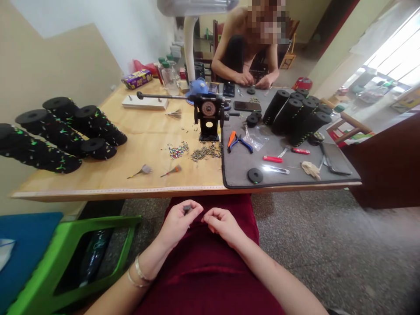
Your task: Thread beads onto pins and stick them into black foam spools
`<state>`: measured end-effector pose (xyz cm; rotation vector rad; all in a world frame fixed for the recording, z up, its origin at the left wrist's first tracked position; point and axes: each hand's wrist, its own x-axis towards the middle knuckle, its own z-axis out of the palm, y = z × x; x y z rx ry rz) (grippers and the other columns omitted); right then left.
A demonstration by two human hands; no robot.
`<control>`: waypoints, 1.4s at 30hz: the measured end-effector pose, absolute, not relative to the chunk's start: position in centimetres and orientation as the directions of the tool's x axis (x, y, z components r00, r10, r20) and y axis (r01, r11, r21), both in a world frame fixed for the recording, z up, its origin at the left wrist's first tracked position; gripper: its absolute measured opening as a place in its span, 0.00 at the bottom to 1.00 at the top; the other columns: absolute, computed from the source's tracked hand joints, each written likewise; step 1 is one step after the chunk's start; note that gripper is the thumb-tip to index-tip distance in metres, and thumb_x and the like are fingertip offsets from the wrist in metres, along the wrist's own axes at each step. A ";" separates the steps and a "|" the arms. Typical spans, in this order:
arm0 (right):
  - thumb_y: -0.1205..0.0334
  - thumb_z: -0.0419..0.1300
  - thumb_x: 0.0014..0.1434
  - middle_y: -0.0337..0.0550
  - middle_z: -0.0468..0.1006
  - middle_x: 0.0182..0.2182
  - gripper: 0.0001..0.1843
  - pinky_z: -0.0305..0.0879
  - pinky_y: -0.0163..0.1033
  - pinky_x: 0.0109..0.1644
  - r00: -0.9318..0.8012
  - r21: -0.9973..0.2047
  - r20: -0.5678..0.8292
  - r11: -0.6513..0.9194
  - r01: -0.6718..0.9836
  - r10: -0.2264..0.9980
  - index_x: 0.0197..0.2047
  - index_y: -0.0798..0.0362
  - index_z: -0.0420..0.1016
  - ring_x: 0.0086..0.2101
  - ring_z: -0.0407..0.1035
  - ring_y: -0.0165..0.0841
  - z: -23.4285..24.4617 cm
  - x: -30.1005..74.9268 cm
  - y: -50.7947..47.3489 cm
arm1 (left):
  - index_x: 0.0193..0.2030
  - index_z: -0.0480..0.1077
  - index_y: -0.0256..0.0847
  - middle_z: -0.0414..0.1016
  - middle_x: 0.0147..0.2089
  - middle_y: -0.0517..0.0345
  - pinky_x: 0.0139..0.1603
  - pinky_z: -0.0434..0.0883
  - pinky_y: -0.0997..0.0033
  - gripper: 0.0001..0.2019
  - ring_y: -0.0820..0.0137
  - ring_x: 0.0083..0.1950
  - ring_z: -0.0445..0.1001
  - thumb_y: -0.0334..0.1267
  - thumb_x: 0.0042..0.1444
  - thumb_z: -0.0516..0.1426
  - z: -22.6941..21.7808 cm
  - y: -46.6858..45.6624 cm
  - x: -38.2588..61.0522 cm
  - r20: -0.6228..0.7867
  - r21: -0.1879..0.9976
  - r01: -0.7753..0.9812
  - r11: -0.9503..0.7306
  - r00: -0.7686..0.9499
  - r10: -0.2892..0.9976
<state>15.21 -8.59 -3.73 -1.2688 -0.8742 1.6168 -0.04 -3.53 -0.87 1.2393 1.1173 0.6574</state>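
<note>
Both my hands rest over my lap on dark red cloth (210,267), below the table's front edge. My left hand (179,221) is curled and pinches a small grey tuft-like piece (187,208) between thumb and fingers. My right hand (221,223) is loosely closed beside it, fingertips pointing at the left hand; what it holds, if anything, I cannot make out. On the wooden table (147,131) ahead stands a black hand-crank vise (209,116), with small metal beads (205,152) and coloured beads (177,151) heaped in front of it.
Black foam cylinders stuck with small pieces lie at left (62,133) and on the grey mat (288,164) at right (297,116). Pliers (238,142), red tools, two finished tufts (154,170) lie about. A person (249,57) works across the table. A green stool (65,262) stands left.
</note>
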 end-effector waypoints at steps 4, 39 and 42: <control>0.55 0.60 0.55 0.40 0.79 0.27 0.11 0.57 0.30 0.24 -0.125 -0.925 -0.359 -0.371 -0.081 0.925 0.36 0.53 0.77 0.25 0.69 0.28 -3.3 16.4 -8.5 | 0.29 0.72 0.37 0.68 0.23 0.64 0.24 0.59 0.78 0.10 0.76 0.23 0.60 0.43 0.51 0.60 -0.5 -3.6 -0.1 -0.277 0.957 0.192 0.220 0.361 0.891; 0.49 0.66 0.50 0.25 0.55 0.13 0.19 0.37 0.29 0.19 0.118 -0.870 -0.304 -0.225 -0.439 0.945 0.28 0.53 0.64 0.16 0.43 0.20 -2.9 17.4 -7.7 | 0.52 0.65 0.35 0.75 0.40 0.45 0.40 0.68 0.63 0.17 0.59 0.39 0.74 0.37 0.55 0.56 2.4 2.6 0.7 0.132 0.474 0.804 -0.359 0.338 0.932; 0.46 0.67 0.48 0.27 0.59 0.13 0.21 0.37 0.28 0.18 0.131 -0.865 -0.331 -0.246 -0.437 0.934 0.28 0.53 0.64 0.15 0.46 0.20 -2.8 17.3 -7.7 | 0.51 0.65 0.34 0.74 0.44 0.43 0.45 0.69 0.61 0.16 0.57 0.45 0.74 0.30 0.55 0.53 2.1 3.7 1.7 0.153 0.375 0.838 -0.396 0.366 0.918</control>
